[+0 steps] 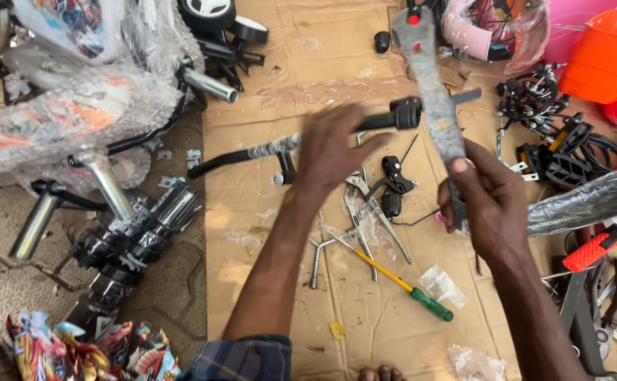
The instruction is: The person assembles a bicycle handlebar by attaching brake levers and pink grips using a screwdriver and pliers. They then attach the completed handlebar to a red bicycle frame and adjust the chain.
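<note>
Two hands over one cardboard sheet [322, 63] spread on the floor. Left hand [333, 152]: grip closed on one black handlebar [252, 152], its plastic-wrapped bar running left, its black end-grip [400, 114] at centre. Right hand [488, 201]: grip closed around the near end of one long grey flat tool [432, 99], held upright. On the cardboard, near centre: one green-handled screwdriver [411, 289], one pair of pliers [361, 201], one socket wrench [320, 254]. Far right: one orange basket [608, 56], contents not visible.
</note>
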